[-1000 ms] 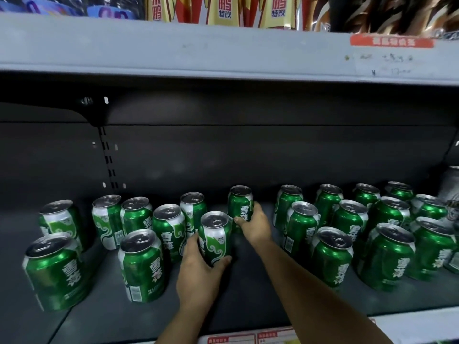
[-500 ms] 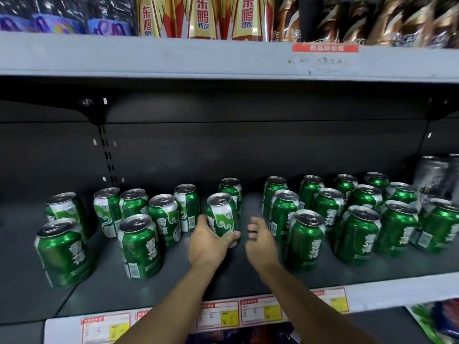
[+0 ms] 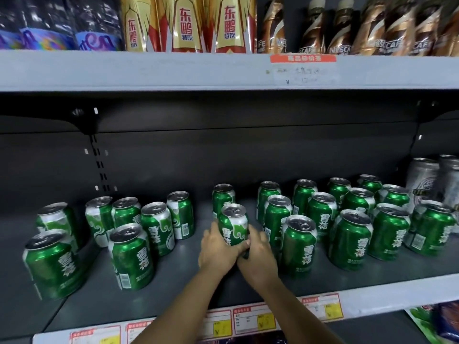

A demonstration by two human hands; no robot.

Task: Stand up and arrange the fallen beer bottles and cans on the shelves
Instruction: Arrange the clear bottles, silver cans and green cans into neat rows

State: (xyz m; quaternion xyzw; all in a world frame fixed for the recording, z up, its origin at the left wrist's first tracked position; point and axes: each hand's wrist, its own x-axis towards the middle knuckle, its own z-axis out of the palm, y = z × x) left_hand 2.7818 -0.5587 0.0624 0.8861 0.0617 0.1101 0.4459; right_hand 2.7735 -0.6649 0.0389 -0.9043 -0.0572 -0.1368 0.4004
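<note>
While both my hands cup green can (image 3: 233, 225) at shelf (image 3: 173, 276) centre, left hand (image 3: 216, 249) wraps its 9 o'clock side, right hand (image 3: 257, 256) its 3 o'clock base; fingers curled, gripping. Can upright, directly before rear can (image 3: 222, 196) at 12 o'clock: likely squaring column.
</note>
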